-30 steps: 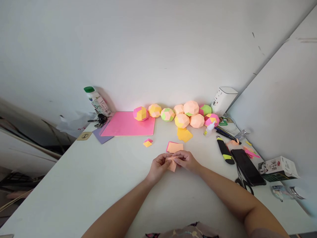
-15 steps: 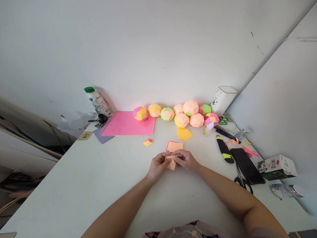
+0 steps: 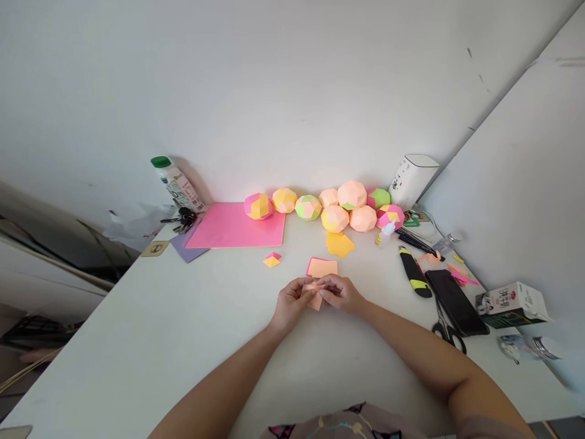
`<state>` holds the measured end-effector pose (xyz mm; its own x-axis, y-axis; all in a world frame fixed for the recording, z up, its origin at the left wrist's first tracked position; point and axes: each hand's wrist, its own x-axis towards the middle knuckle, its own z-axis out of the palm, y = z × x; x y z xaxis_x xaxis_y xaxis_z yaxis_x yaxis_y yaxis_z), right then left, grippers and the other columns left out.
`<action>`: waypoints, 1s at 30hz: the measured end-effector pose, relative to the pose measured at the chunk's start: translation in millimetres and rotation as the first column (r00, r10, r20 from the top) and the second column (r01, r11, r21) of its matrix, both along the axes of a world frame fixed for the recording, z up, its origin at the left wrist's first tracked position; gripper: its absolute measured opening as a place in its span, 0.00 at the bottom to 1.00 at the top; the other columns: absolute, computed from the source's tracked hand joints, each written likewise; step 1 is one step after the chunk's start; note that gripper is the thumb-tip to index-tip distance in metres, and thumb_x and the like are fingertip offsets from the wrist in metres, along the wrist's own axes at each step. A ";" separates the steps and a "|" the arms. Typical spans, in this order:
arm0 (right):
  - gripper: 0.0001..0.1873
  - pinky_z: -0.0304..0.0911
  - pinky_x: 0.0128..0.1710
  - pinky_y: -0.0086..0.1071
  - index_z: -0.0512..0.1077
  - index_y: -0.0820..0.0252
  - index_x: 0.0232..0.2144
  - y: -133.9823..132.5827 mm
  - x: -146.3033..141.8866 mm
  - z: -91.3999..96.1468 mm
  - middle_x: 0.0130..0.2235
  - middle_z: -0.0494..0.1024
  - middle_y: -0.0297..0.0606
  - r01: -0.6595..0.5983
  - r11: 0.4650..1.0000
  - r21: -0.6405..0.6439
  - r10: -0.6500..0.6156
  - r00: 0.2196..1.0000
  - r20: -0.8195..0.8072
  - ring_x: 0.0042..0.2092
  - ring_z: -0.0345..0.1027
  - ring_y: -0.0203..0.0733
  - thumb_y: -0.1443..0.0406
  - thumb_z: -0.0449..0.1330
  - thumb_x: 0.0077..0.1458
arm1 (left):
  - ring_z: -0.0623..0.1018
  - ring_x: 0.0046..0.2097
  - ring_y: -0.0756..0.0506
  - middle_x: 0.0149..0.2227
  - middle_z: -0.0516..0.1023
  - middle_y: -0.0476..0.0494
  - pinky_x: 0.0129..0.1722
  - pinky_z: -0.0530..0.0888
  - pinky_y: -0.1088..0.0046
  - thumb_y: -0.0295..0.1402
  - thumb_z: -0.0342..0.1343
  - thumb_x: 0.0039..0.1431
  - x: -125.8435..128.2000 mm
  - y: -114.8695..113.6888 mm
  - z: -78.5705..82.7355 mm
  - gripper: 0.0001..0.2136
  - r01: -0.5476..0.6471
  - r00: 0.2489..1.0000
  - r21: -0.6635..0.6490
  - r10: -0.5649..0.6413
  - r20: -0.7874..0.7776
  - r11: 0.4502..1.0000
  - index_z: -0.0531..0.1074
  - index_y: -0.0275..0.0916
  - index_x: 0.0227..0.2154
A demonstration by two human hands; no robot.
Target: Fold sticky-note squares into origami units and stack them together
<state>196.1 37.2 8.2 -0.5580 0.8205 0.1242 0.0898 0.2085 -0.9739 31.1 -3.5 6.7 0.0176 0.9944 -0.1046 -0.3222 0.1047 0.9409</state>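
Both my hands meet over the middle of the white table [image 3: 137,341], pinching a small peach paper piece [image 3: 315,299] between them. My left hand [image 3: 292,302] grips its left side with curled fingers. My right hand [image 3: 340,292] presses its top right edge with closed fingertips. Just beyond the hands lies a small stack of peach and pink paper squares [image 3: 322,267]. A tiny folded pink and yellow unit [image 3: 272,260] sits to the left of that stack.
Several folded paper balls [image 3: 336,207] line the wall beside a large pink sheet [image 3: 235,225], a bottle [image 3: 176,183] and keys [image 3: 183,218]. Yellow squares [image 3: 340,244] lie behind the stack. At right are a white box [image 3: 411,177], utility knife [image 3: 415,274], phone [image 3: 454,299], scissors [image 3: 445,329] and carton [image 3: 512,302].
The hands have kept working the peach paper in the same place, with the fingers closing tighter over it. The view has shifted slightly; nothing else on the table moved.
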 end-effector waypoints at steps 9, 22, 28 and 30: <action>0.14 0.62 0.22 0.26 0.69 0.61 0.38 -4.4 -5.0 -5.4 0.24 0.70 0.32 0.081 0.969 0.232 -0.108 0.988 0.108 0.22 0.62 0.32 0.59 0.58 0.51 | 0.77 0.33 0.46 0.31 0.77 0.46 0.34 0.72 0.71 0.41 0.60 0.48 -2.2 -1.3 -2.1 0.18 0.007 0.994 -0.002 -0.007 -0.106 1.000 0.69 0.38 0.40; 0.10 0.62 0.22 0.27 0.70 0.59 0.36 -5.6 -7.3 -4.3 0.23 0.71 0.34 0.095 0.943 0.320 -0.134 0.986 0.104 0.22 0.63 0.33 0.61 0.55 0.54 | 0.73 0.47 0.44 0.48 0.71 0.40 0.45 0.69 0.67 0.38 0.51 0.56 -5.9 -3.1 0.7 0.16 0.132 0.972 0.011 -0.127 -0.196 0.991 0.65 0.39 0.47; 0.10 0.62 0.22 0.28 0.70 0.60 0.37 -4.8 -6.6 -5.9 0.24 0.72 0.34 0.087 0.950 0.299 -0.123 0.987 0.102 0.21 0.64 0.33 0.62 0.55 0.54 | 0.73 0.48 0.43 0.47 0.72 0.39 0.45 0.70 0.67 0.38 0.53 0.55 -3.4 -2.9 -2.3 0.17 0.108 0.979 0.025 -0.102 -0.179 0.994 0.63 0.39 0.47; 0.11 0.62 0.22 0.27 0.70 0.60 0.37 -4.6 -6.3 -7.0 0.25 0.73 0.35 0.083 0.953 0.291 -0.117 0.988 0.102 0.21 0.64 0.33 0.61 0.55 0.54 | 0.73 0.47 0.43 0.46 0.73 0.38 0.44 0.71 0.66 0.38 0.55 0.54 -2.6 -1.8 -4.9 0.18 0.093 0.986 0.040 -0.086 -0.146 0.995 0.63 0.38 0.46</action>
<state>189.8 32.6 1.2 -0.4994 0.8128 0.3000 0.2344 0.4601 -0.8564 28.5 -5.3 1.7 0.0947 0.9933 -0.0666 -0.1744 0.0824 0.9812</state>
